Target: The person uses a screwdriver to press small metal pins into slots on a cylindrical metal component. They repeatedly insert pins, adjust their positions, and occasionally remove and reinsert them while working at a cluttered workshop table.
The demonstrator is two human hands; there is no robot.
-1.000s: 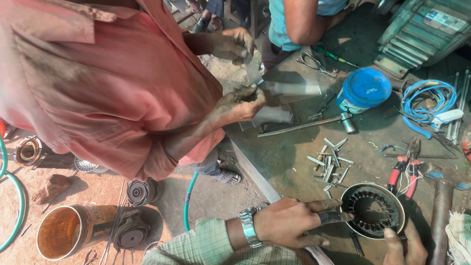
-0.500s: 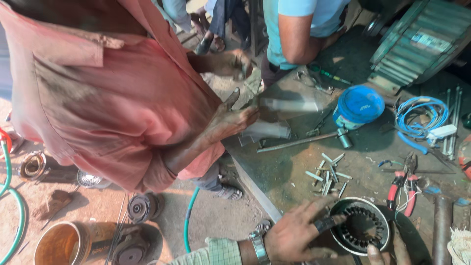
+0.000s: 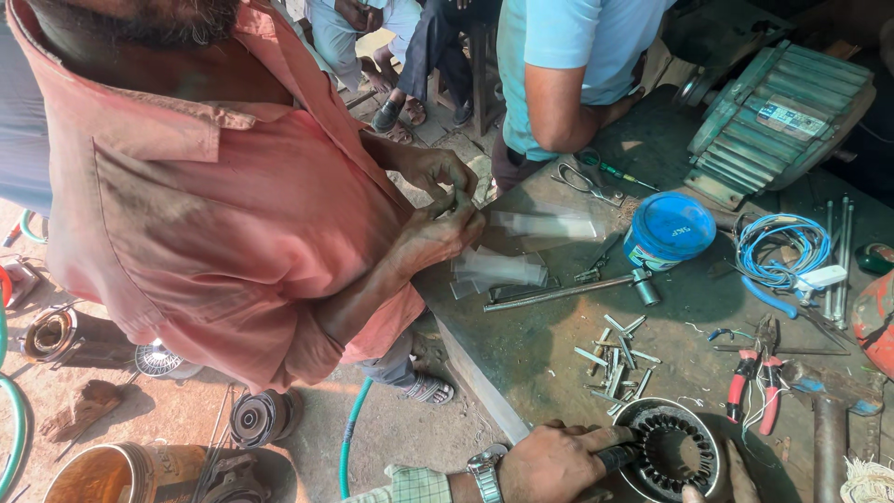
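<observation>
L hand (image 3: 557, 458) closed round a dark tool handle (image 3: 617, 455), tip inside the round slotted stator (image 3: 672, 454). R hand (image 3: 731, 475) mostly out of frame, fingertips on stator rim, grip can't tell. Just beyond fingers: pile of small metal strips (image 3: 616, 361), count unclear; 1 pair red pliers (image 3: 756, 382). Further out: 1 blue tub (image 3: 667, 230), 1 blue wire coil (image 3: 778, 251). Coworker in red shirt (image 3: 223, 214) leaned over the bench (image 3: 531, 345) edge

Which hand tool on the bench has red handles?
The pliers right of the slotted stator; the scissors near the blue tub are bare metal.
</observation>
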